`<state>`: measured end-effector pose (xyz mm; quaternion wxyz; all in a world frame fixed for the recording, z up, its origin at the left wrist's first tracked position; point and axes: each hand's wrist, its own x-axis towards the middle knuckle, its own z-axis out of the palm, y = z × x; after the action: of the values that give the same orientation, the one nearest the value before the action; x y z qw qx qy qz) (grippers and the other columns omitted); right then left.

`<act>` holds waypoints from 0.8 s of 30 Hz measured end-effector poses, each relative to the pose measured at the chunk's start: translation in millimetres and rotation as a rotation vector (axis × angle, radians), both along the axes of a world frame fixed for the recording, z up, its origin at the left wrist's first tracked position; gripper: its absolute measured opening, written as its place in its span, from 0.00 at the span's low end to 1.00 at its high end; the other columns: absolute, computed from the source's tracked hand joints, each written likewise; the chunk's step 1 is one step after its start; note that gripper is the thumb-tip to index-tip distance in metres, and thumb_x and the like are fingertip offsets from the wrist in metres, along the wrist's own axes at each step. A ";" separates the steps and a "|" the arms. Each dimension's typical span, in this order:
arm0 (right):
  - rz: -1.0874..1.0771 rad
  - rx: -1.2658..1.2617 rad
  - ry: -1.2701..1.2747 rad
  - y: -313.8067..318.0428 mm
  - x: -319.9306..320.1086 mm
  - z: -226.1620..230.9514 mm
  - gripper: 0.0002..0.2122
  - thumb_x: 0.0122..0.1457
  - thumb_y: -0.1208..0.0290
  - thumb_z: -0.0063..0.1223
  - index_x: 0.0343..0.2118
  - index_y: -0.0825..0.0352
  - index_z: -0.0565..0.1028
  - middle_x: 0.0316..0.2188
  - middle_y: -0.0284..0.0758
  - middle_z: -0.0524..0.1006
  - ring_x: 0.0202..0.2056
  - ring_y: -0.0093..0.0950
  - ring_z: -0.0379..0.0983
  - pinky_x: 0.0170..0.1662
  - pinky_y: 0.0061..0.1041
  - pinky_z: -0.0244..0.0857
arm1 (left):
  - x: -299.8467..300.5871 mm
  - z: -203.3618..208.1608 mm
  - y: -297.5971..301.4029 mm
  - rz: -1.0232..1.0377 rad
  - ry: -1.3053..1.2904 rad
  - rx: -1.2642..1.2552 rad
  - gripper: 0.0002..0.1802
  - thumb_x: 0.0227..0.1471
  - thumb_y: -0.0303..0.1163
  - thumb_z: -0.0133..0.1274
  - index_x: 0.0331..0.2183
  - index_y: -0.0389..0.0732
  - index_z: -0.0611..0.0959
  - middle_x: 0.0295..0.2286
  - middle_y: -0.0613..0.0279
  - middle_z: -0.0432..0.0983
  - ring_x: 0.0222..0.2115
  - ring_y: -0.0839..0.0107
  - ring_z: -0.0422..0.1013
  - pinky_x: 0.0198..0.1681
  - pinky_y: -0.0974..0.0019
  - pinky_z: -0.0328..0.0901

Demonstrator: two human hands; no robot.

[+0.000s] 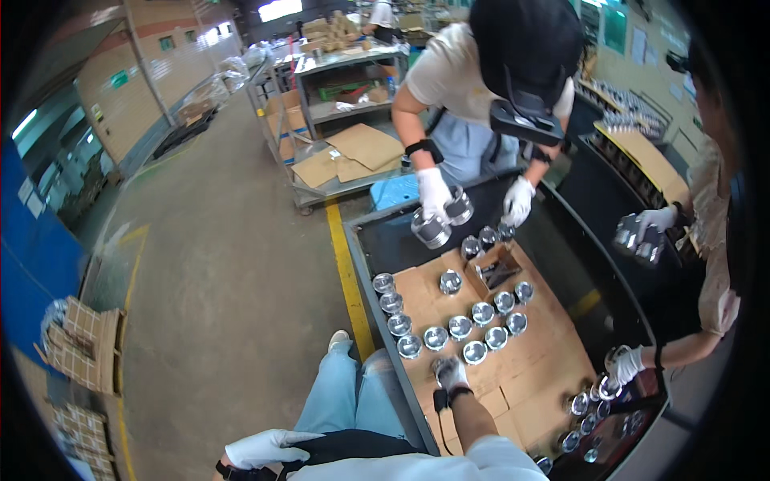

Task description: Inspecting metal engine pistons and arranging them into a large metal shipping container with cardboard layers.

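Observation:
Silvery metal pistons (459,327) stand in rows on a brown cardboard sheet (529,393) that covers part of the table. My right hand (452,373), in a white glove, is at the near side of these rows with its fingers closed around a piston, which it mostly hides. Two pistons, one (475,352) just beyond and another (435,338) farther back, stand close to that hand. My left hand (269,449), also gloved, rests low by my waist beside the dark cloth there. Its fingers are stretched out and it holds nothing.
Across the table a co-worker's gloved hand (434,195) grips two pistons. At right another person's hand (625,365) touches more pistons by the edge, the other holding dark pistons (639,239). A small open carton (494,271) sits among the rows. A metal shelf cart (353,108) stands behind.

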<state>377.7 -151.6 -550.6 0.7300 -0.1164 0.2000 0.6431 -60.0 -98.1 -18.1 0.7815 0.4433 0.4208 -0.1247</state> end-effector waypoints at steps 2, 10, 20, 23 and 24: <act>0.128 -0.442 -0.248 -19.9 -27.0 119.2 0.30 0.67 0.43 0.32 0.49 0.69 0.73 0.49 0.48 0.75 0.51 0.42 0.72 0.59 0.47 0.62 | -3.3 0.3 -5.9 0.030 -0.037 0.020 0.28 0.60 0.24 0.51 0.61 0.36 0.68 0.51 0.64 0.73 0.47 0.80 0.67 0.55 0.75 0.61; -0.153 -0.074 -0.435 -42.9 -10.8 371.7 0.26 0.62 0.43 0.48 0.48 0.65 0.72 0.37 0.39 0.77 0.39 0.36 0.76 0.43 0.35 0.73 | 46.7 -9.9 75.0 -0.425 -0.258 0.136 0.26 0.63 0.31 0.50 0.60 0.35 0.70 0.44 0.64 0.78 0.43 0.79 0.71 0.50 0.72 0.65; 0.163 0.487 -0.206 47.3 -113.6 507.6 0.26 0.64 0.44 0.44 0.29 0.66 0.77 0.26 0.39 0.81 0.28 0.35 0.80 0.35 0.32 0.77 | 109.1 -17.5 108.9 -0.330 -0.591 0.112 0.41 0.64 0.63 0.31 0.50 0.33 0.78 0.27 0.60 0.78 0.25 0.70 0.74 0.29 0.69 0.69; 0.326 0.569 -0.229 82.1 -149.9 511.9 0.26 0.64 0.46 0.47 0.34 0.71 0.79 0.30 0.41 0.81 0.30 0.35 0.79 0.36 0.35 0.76 | 102.7 -21.0 101.2 -0.190 -0.738 -0.323 0.50 0.57 0.73 0.31 0.54 0.34 0.73 0.36 0.47 0.78 0.32 0.55 0.76 0.35 0.58 0.72; 0.379 0.572 -0.223 86.9 -161.7 516.7 0.26 0.64 0.46 0.47 0.34 0.71 0.79 0.30 0.41 0.81 0.30 0.35 0.79 0.36 0.35 0.76 | 99.4 -24.3 98.4 -0.074 -0.822 -0.509 0.53 0.54 0.75 0.33 0.57 0.35 0.70 0.42 0.41 0.77 0.37 0.47 0.76 0.38 0.51 0.72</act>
<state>215.9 -64.7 -33.9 0.6180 -0.0119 -0.0943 0.7804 39.4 0.3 -42.5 0.9618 0.2651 0.0172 -0.0657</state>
